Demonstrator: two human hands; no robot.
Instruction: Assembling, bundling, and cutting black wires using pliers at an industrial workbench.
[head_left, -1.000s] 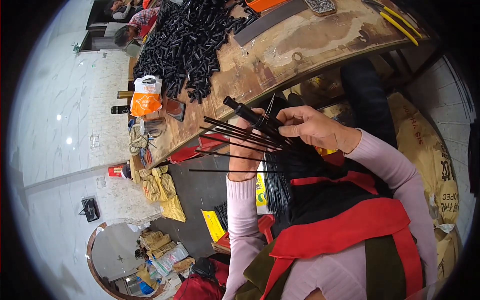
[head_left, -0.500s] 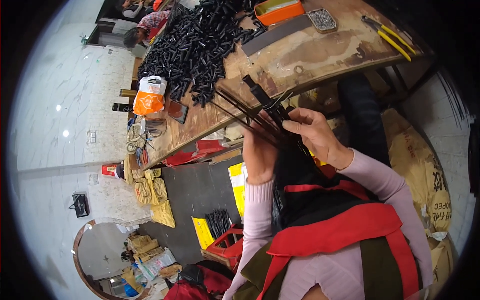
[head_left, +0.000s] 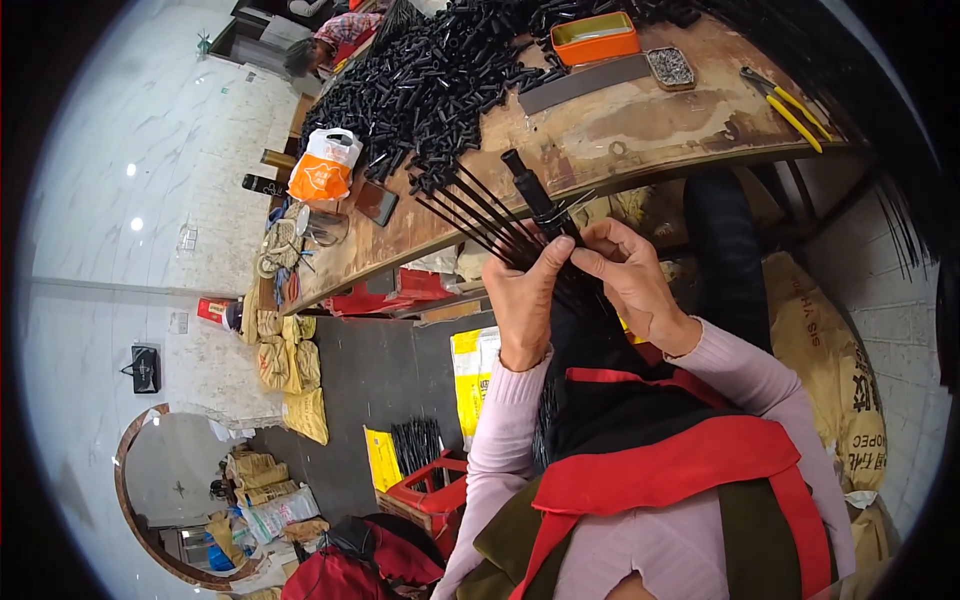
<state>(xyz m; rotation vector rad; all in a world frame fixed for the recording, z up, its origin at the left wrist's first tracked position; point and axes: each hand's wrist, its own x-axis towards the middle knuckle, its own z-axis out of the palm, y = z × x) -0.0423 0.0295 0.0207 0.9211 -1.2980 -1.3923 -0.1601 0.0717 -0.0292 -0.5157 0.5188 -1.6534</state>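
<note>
Between both hands is what looks like a black umbrella frame, its stepped tube end pointing up toward the table. Thin black ribs fan out from it on the left. My left hand is closed round the ribs, its thumb pressed against the shaft. My right hand pinches at the shaft's right side, thumb and fingers close to my left thumb. A thin pale wire sticks out beside the collar. The lower part of the frame merges with the dark cloth over my lap.
On the wooden table lie a heap of short black tubes, an orange box, a tin of small metal pieces and yellow-handled pliers. An orange-and-white bag stands at its left. Another person is far off.
My left thumb has come over onto the front of the shaft, beside my right fingers. The ribs spread more visibly. The view has shifted, so the table appears further right.
</note>
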